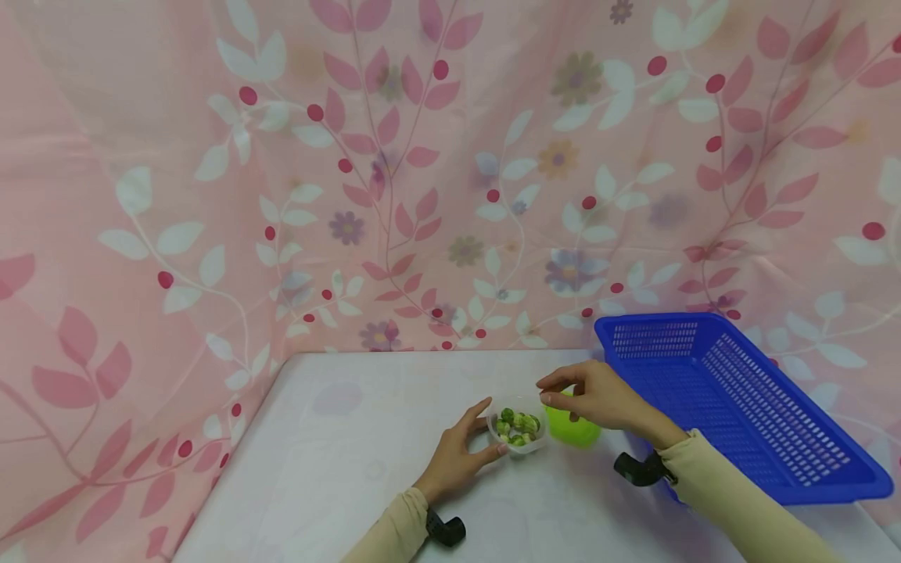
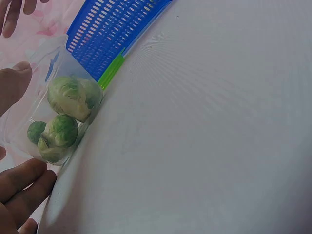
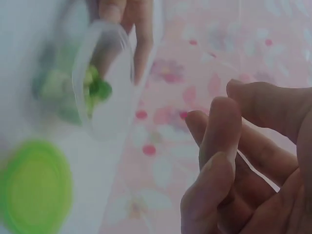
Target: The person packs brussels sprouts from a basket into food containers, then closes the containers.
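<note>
A small clear plastic container [image 1: 518, 446] with several Brussels sprouts [image 2: 62, 130] in it stands on the white table. My left hand [image 1: 456, 455] holds the container from its left side, thumb at the near rim and fingers at the far side. Just right of the container, a bright green lid [image 1: 573, 430] lies on the table. My right hand [image 1: 601, 397] hovers over this lid, partly covering it in the head view. Its fingers [image 3: 220, 126] are loosely bent, with nothing seen between them in the right wrist view.
A large blue plastic basket [image 1: 756, 407] with slotted walls sits at the right of the white table [image 1: 338, 461], reaching past its edge. Behind the table hangs a pink floral curtain [image 1: 422, 195]. A black wrist camera [image 1: 639, 469] is on the right wrist, near the basket.
</note>
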The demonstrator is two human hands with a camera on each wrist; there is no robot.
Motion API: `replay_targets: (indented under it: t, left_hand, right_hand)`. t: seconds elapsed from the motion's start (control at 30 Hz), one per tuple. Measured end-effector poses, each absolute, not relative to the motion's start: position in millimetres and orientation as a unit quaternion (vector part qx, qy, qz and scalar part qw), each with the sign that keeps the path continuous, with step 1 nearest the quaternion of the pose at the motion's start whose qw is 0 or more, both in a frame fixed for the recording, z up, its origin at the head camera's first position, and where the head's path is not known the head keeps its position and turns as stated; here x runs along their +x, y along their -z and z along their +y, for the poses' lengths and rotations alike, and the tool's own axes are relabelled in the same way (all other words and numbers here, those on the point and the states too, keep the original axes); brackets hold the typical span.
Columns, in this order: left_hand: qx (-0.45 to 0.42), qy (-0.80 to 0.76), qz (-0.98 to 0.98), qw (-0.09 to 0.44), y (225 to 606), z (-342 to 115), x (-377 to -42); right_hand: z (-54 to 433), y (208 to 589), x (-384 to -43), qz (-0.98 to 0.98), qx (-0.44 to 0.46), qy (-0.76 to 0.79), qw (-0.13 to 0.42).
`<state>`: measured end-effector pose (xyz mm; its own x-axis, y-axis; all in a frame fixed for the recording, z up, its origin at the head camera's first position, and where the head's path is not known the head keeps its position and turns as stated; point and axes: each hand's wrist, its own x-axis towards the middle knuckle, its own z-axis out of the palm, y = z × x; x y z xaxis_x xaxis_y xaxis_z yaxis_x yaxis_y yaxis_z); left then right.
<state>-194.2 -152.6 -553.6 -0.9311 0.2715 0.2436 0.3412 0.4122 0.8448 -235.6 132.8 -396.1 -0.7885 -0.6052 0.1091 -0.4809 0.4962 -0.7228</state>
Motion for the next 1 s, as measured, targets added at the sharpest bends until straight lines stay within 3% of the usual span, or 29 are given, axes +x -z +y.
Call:
replay_targets:
  t: [0.4,0.83,1.0]
  left_hand:
    - [-0.175,0.516,-0.838,0.024,552,-153,-192]
    - [-0.168,0.516,-0.840,0.023,551,-152,-189]
    - [-0.173,0.513,-0.840,0.030,553,-151,-192]
  right_hand:
    - [206,363,-248,0.897,-0.262,0.354,0.043]
    - [262,377,-259,0.919,-0.192,0.336,0.071]
    - [283,390,-266,0.918,-0.219,0.312,0.111]
